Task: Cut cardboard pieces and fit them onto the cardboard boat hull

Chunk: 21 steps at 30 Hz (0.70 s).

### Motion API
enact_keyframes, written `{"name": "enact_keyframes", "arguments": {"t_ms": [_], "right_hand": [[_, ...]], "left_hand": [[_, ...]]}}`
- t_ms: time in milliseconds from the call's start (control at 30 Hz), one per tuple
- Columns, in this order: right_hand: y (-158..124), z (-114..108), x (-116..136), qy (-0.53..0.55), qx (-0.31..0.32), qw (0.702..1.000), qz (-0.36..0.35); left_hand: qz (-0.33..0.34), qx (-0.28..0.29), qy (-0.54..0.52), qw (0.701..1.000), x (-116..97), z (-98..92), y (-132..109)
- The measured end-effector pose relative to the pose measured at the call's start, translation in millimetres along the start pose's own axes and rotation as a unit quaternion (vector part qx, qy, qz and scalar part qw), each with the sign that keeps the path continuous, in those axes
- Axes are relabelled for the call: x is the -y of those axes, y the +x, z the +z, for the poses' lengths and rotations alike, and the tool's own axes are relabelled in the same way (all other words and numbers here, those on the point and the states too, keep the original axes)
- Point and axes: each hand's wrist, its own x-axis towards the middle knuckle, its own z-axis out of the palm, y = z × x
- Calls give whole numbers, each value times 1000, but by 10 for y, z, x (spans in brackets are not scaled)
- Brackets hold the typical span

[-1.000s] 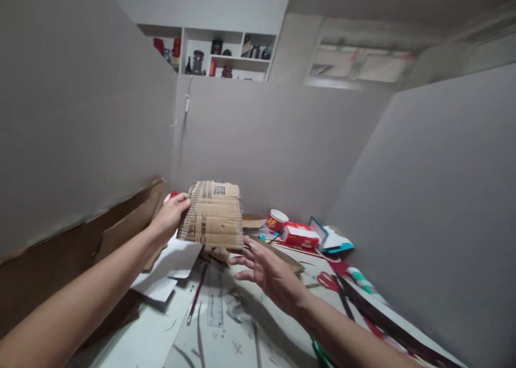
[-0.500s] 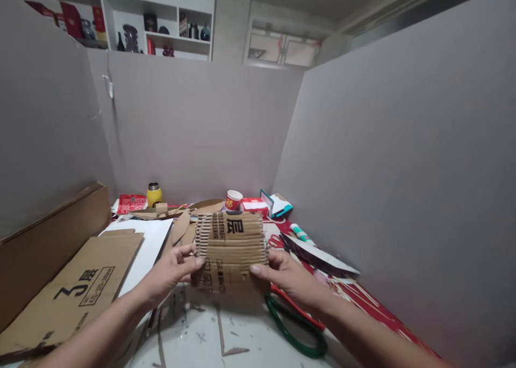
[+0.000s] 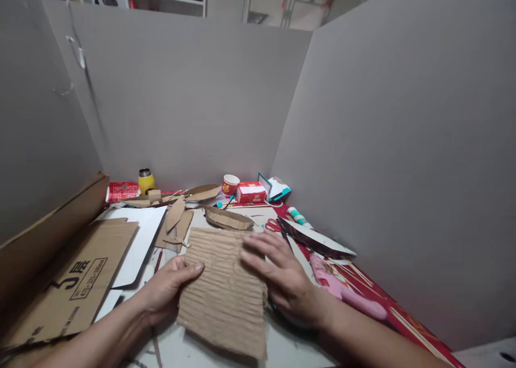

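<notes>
Remote log, head view: I have one rectangular brown corrugated-cardboard panel (image 3: pixel 221 298) tilted above the white surface (image 3: pixel 173 341), between both hands. Left grip (image 3: pixel 165 284) is pinched on its left edge, thumb over the ridged face; right grip (image 3: pixel 288 279) lays loosely spread fingers across the upper right, and I cannot tell whether its thumb closes behind. Risks, my judgement: hard pressure from the right would crease the panel along its ridges; a slack left pinch would let it drop; pushing it forward could nudge the boat-shaped brown cardboard piece (image 3: pixel 228 220) just beyond; a swing of the right forearm (image 3: pixel 363 330) could knock the pink pistol-shaped plastic tool (image 3: pixel 346 295). Count: one panel, one boat-shaped piece, one pink tool, one yellow metal-necked bottle (image 3: pixel 146 182), one red-and-white paper cup (image 3: pixel 229 187).
</notes>
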Motion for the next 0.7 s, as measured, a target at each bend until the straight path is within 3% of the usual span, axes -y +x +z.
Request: {"name": "enact_keyframes", "arguments": {"t_ms": [67, 133, 233, 300, 333, 433, 567, 633, 700], "right_hand": [[-12, 22, -23, 45, -76, 988, 123], [1, 50, -46, 157, -111, 944, 268], [46, 109, -33, 392, -31, 820, 417], [62, 151, 15, 489, 46, 745, 452], [62, 168, 45, 511, 72, 724, 458], [41, 190, 118, 521, 87, 711, 464], [16, 190, 103, 495, 37, 715, 492], [16, 201, 60, 484, 5, 715, 505], [22, 221, 23, 479, -9, 716, 508]], "left_hand": [[26, -22, 2, 999, 38, -43, 23], [40, -38, 3, 998, 62, -89, 51], [52, -48, 9, 997, 89, -109, 72], [56, -39, 16, 998, 109, -90, 63], [54, -29, 21, 998, 120, -75, 54], [51, -12, 32, 998, 155, -37, 30], [85, -37, 110, 990, 172, -38, 49], [138, -81, 241, 957, 126, -70, 75], [176, -135, 370, 902, 22, -127, 88]]}}
